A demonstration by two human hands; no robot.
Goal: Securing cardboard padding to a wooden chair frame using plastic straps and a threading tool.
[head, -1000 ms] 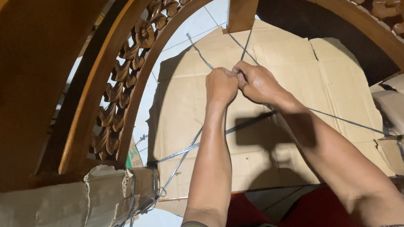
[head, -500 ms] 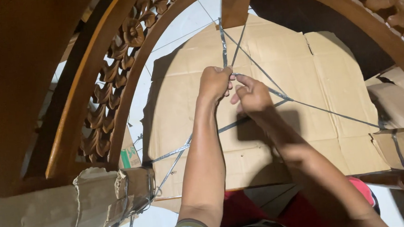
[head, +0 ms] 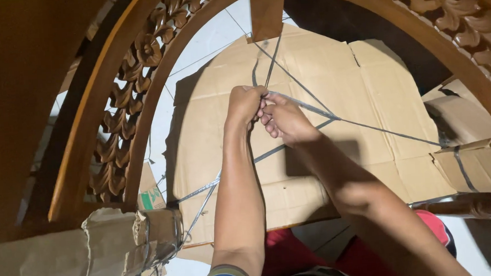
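Both hands — left hand (head: 244,103), right hand (head: 285,120) — are meeting mid-frame on the strapping (head: 305,100), cardboard sheet (head: 367,91) lying behind, wrapped rail (head: 65,262) sitting at 8 o'clock.

Both hands (head: 264,113) clenched together, arms outstretched

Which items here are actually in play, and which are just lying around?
In play: left hand and right hand, both gripping the grey strapping; cardboard sheet under it; carved wooden frame.
Lying about: small cardboard scrap; cardboard box at right.
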